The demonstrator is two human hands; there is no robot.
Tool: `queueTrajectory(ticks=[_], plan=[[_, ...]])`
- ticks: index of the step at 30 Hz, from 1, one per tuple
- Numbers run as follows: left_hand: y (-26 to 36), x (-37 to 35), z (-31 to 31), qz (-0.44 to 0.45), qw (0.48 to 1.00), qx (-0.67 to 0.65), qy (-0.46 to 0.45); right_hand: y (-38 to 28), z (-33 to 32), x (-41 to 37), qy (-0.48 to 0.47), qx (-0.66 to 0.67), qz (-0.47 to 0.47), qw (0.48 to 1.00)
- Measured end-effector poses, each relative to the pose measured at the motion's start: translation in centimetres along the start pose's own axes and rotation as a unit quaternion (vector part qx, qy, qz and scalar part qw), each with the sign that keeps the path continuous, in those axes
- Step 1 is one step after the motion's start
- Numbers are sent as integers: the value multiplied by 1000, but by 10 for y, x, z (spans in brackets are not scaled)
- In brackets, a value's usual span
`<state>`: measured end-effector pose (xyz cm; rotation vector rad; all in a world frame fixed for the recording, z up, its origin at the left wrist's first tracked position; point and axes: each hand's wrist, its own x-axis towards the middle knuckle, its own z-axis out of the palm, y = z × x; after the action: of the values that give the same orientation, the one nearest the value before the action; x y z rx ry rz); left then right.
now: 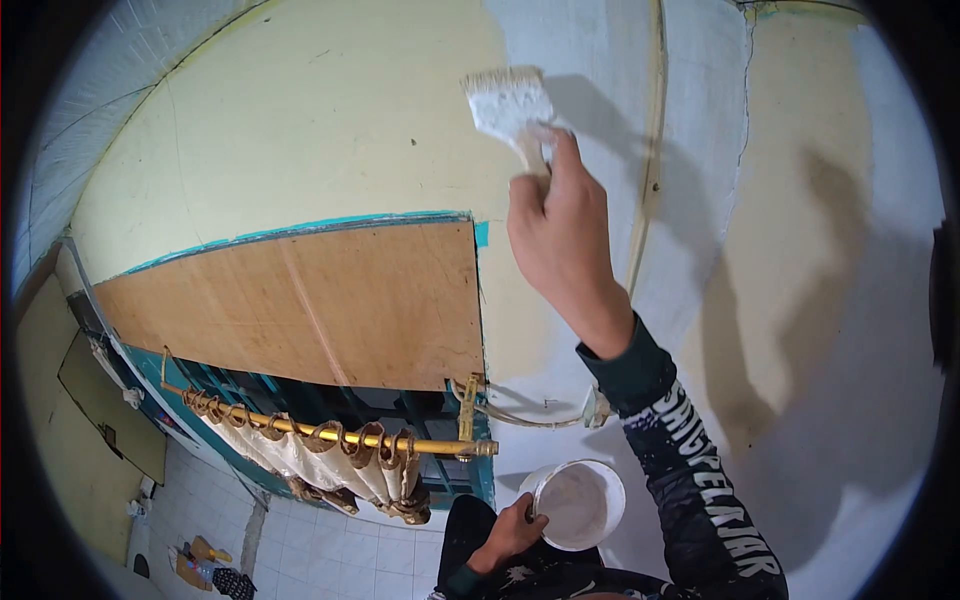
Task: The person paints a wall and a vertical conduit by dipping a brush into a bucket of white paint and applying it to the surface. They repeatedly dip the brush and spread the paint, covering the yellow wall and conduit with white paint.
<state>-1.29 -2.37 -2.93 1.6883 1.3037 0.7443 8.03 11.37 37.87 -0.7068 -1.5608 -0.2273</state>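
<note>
My right hand (562, 225) is raised high in front of the wall, fingers wrapped round the handle of a wide paintbrush (508, 103). White paint coats the brush's ferrule, and its pale bristles point up and left, close to the cream wall (350, 110). Low down near my lap, my left hand (517, 530) grips the rim of a white paint bucket (578, 505). Inside the bucket the surface looks white and wet. White paint (590, 50) covers a strip of wall just right of the brush.
A plywood panel (310, 300) fills the upper window frame. Below it a golden curtain rod (340, 433) with a bunched curtain (310, 460) juts out. A conduit (648, 150) runs down the wall to a cable. Several items lie on the tiled floor (330, 550).
</note>
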Motion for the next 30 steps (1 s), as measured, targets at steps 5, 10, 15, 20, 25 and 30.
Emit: queueTrajectory(ticks=[5, 10, 15, 20, 25, 30], plan=[[-1, 1, 4, 13, 1000, -8, 15, -14, 11, 44, 21, -22, -8, 1000], [-4, -2, 6, 36, 998, -2, 45, 6, 6, -1, 21, -20, -4, 1000], [-3, -2, 1, 14, 1000, -12, 22, 32, 2, -148, -17, -4, 153, 988], [-10, 5, 2, 1, 1000, -7, 20, 50, 2, -211, -40, -72, 132, 988], [-5, 10, 3, 2, 1000, -13, 8, 44, 4, -154, -27, -87, 102, 991], [1, 10, 5, -36, 999, -35, -4, 55, 27, -151, -33, -98, 104, 989]])
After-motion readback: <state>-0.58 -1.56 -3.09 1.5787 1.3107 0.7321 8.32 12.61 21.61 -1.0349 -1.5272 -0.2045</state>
